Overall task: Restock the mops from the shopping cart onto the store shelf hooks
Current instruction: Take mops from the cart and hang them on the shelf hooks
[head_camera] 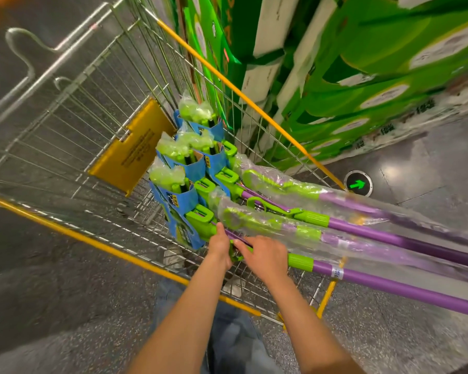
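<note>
Both hands are down in the shopping cart on one mop. Starting at the left, the silver wire shopping cart with yellow rails [97, 240] holds a yellow plastic flap [131, 148] low on its far wall. Next come the mop heads, green sponges in blue card sleeves [185, 155], standing down in the cart's corner. The left hand [220, 245] has its fingers curled round the near mop, the green and purple one with a long purple pole [384, 283], right where the green neck meets the head. Just beside it, the right hand [265, 256] lies over the same pole, fingers bent down on it; whether they wrap all the way under I cannot tell. More mops in clear plastic bags [295, 228] lie next to it, their poles sticking out over the right rail. Further right are tall green and white boxes [349, 76], all blurry.

I think this is the picking-up step. Next, the mop must be lifted up and out, past the other poles. No shelf hooks show yet, so the person will have to turn and find one.
</note>
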Motion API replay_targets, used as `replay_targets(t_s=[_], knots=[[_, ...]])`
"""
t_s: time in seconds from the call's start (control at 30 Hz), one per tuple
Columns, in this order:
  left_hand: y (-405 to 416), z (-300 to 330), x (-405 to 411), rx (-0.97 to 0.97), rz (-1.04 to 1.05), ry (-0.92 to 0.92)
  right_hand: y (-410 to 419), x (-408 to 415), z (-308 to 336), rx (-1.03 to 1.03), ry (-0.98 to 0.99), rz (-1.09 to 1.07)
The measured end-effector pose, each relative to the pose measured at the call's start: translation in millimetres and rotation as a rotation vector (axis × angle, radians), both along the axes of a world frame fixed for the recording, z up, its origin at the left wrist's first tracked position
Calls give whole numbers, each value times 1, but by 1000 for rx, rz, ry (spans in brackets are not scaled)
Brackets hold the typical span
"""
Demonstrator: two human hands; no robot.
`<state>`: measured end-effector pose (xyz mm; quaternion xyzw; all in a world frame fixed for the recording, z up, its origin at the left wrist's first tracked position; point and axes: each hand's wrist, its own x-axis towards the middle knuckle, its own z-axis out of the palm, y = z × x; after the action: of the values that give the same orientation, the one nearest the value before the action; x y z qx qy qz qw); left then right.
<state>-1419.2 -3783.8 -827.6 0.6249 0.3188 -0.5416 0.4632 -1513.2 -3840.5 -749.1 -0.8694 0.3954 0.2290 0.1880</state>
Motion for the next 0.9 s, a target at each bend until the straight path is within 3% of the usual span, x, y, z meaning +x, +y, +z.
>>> replay_targets(t_s=[0.37,0.9], knots=[[2,91,10,-78,9,-5,7,4,59,-162,-39,28],[7,220,6,-296,26,-181,-4,7,183,-438,-231,27]])
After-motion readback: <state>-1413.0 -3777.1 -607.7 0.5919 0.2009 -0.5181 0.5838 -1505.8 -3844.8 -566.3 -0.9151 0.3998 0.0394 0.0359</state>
